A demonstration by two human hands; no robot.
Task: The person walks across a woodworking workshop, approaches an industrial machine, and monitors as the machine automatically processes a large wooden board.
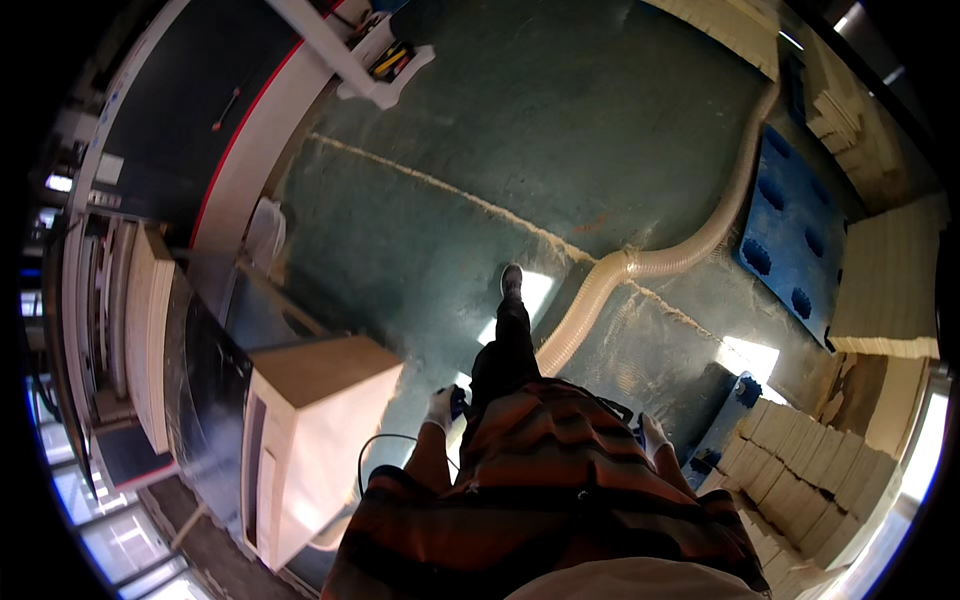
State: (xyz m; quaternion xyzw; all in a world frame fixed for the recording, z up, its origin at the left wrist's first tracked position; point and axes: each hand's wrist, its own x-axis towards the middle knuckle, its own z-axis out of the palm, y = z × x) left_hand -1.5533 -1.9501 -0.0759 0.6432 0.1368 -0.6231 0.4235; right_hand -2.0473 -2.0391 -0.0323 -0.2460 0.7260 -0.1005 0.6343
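Note:
My left hand (pixel 442 408) hangs at my left side in a white glove with dark blue at the fingers. A thin dark cable (pixel 362 462) loops beside that forearm; I cannot tell whether the hand touches it. On the other side, my right hand (pixel 652 434) is low by my hip, in a similar white and blue glove. The fingers of both hands are too small and dark to make out, and nothing held shows clearly. One dark shoe (pixel 512 282) is stretched forward on the green floor (pixel 420 270).
A ribbed beige hose (pixel 690 258) curves across the floor ahead and right. Beyond it lies a blue plastic pallet (pixel 790 230), with stacked pale boards (pixel 890 280) alongside. More board stacks (pixel 810 470) stand near right. A wooden cabinet (pixel 325 400) and a long machine (pixel 240 140) line the left.

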